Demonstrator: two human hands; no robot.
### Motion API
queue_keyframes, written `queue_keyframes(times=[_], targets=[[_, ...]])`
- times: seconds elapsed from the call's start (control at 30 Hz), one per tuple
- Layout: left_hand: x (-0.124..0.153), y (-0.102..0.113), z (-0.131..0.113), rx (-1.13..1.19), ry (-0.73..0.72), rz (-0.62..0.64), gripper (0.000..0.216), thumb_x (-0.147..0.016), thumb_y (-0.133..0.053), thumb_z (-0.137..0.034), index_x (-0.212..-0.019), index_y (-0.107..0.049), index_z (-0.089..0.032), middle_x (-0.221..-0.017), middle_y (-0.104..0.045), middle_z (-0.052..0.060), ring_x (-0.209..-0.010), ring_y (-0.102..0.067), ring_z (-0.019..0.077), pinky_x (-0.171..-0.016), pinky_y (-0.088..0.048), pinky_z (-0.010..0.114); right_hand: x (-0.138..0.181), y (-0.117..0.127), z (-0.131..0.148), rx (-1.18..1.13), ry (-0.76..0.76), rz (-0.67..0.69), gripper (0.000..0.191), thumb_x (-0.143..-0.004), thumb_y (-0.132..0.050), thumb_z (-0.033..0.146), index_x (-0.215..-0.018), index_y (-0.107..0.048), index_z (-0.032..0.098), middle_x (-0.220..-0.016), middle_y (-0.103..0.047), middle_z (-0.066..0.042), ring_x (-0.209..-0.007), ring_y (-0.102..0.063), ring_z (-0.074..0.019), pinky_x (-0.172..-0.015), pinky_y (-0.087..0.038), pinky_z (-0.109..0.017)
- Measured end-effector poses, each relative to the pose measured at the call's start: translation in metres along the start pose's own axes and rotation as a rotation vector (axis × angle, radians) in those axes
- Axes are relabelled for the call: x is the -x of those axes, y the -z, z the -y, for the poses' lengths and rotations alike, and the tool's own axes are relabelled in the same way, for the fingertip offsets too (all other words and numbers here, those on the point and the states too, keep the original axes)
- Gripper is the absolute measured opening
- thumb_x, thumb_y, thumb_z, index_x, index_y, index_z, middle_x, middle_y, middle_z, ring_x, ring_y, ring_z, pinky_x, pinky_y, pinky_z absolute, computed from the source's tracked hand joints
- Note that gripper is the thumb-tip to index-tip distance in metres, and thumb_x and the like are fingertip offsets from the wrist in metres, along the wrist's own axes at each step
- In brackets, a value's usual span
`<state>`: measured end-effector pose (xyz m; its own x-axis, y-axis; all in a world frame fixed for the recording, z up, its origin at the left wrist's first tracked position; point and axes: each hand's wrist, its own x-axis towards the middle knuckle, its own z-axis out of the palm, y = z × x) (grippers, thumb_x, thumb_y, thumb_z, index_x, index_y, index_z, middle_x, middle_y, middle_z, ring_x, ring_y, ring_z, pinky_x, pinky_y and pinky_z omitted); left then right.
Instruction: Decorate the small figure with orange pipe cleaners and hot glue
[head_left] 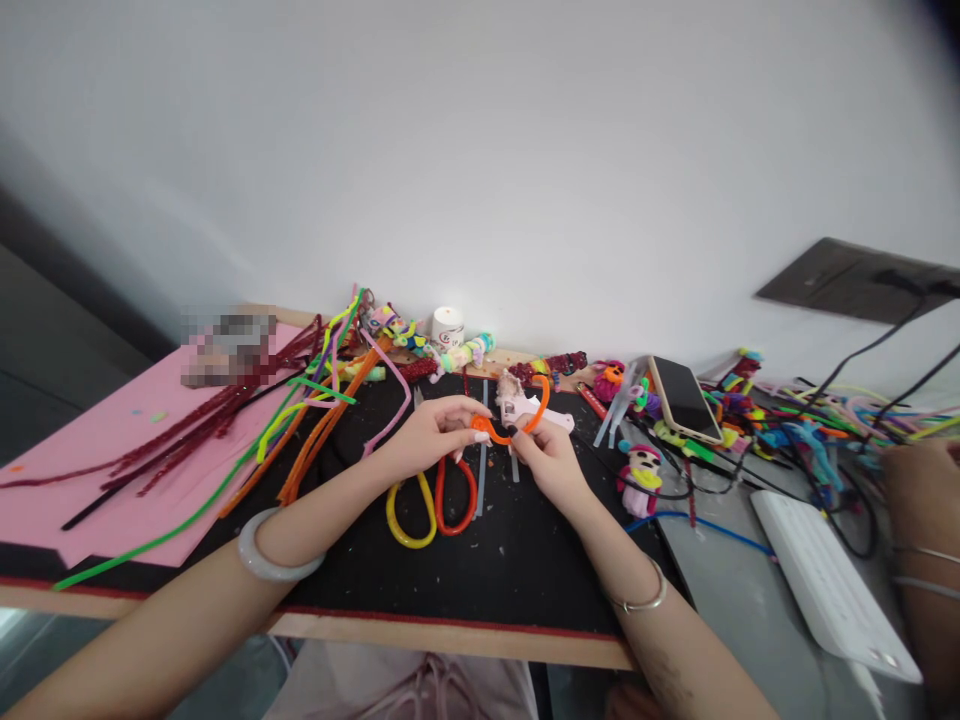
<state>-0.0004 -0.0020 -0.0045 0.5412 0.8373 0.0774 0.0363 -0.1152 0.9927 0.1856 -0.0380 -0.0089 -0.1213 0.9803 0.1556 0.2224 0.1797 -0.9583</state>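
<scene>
My left hand (431,432) and my right hand (550,460) meet over a black mat (510,560) and pinch the two ends of a curved orange pipe cleaner (501,432). Both hands are closed on it. A pink glue gun (525,408) lies just behind the orange piece, by my right fingers. Below my hands lie scissors with one yellow and one orange-red handle loop (431,505). A pale bangle sits on my left wrist, a thin silver one on my right.
Long pipe cleaners (300,430) in many colours lie across a pink sheet (90,450) at left. A small figure (641,480), a phone (684,398), cables and a white keyboard (825,585) are at right. Another person's arm (922,540) enters from the right edge.
</scene>
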Motion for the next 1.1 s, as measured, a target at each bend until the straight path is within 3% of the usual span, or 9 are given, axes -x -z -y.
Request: queue_keyframes(times=[0.43, 1.1], targets=[[-0.0002, -0.0006, 0.0030, 0.055, 0.001, 0.016, 0.023, -0.073, -0.065, -0.025, -0.094, -0.058, -0.016, -0.060, -0.055, -0.003, -0.046, -0.051, 0.0072, -0.050, -0.044, 0.020, 0.0025, -0.0001, -0.0012, 0.175, 0.100, -0.076, 0.016, -0.078, -0.047, 0.019, -0.063, -0.046, 0.020, -0.051, -0.039, 0.005, -0.045, -0.036, -0.0096, -0.045, -0.027, -0.023], [-0.0002, -0.0021, 0.0024, 0.048, 0.022, 0.024, 0.024, -0.072, -0.064, -0.023, -0.093, -0.056, -0.015, -0.062, -0.056, -0.005, -0.046, -0.051, 0.0063, -0.050, -0.044, 0.019, 0.0030, -0.0022, 0.0013, 0.228, 0.127, -0.075, 0.016, -0.079, -0.047, 0.021, -0.064, -0.048, 0.018, -0.053, -0.039, 0.005, -0.046, -0.036, -0.0089, -0.046, -0.029, -0.023]])
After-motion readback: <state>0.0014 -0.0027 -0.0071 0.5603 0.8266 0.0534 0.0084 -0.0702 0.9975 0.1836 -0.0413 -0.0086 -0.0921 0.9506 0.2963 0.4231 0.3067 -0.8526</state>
